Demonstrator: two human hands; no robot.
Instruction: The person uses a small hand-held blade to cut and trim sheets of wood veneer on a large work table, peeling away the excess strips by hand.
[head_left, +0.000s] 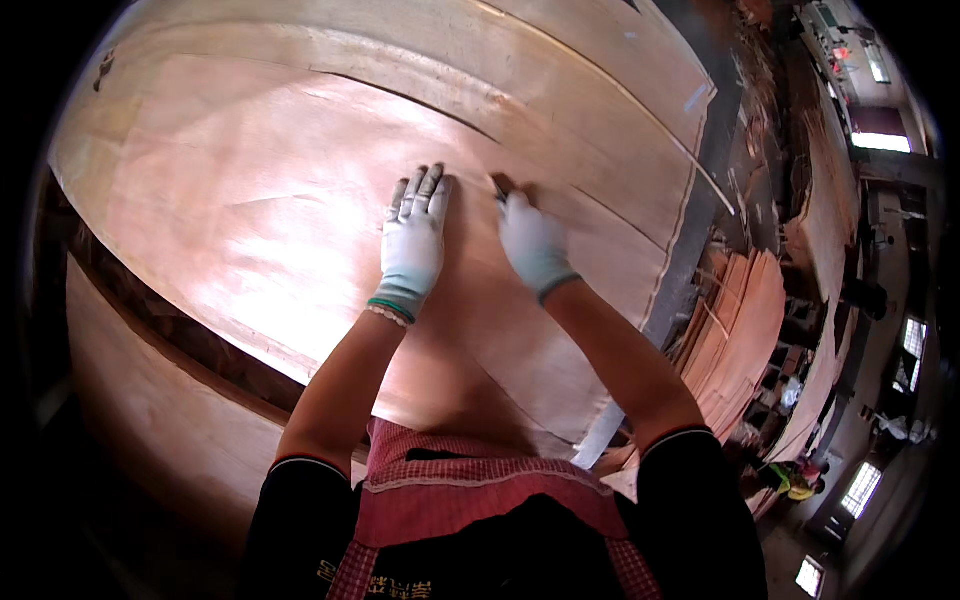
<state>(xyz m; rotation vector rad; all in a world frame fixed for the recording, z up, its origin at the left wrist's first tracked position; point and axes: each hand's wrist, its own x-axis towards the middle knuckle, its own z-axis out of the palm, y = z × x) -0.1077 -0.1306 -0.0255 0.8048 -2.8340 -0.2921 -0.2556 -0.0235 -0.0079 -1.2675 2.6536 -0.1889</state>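
Note:
A large, thin pinkish wood veneer sheet [250,200] spreads out beneath both hands, glossy where light falls on it. My left hand [412,240], in a white glove with a green cuff, lies flat on the sheet with its fingers stretched forward. To its right, my gloved right hand [533,240] is closed around a small dark tool [501,185], its tip pointing away from me at the veneer. Motion blurs that hand, so the tool's exact kind is unclear. Dark, uneven seams or splits run through the veneer beyond and to the right of the hands.
A narrow pale strip [640,105] lies across the far right part of the sheets, its end overhanging the edge. Ragged veneer stacks [735,310] stand at the right. Another sheet [170,370] lies lower left, past a dark gap. A person [800,480] is far off right.

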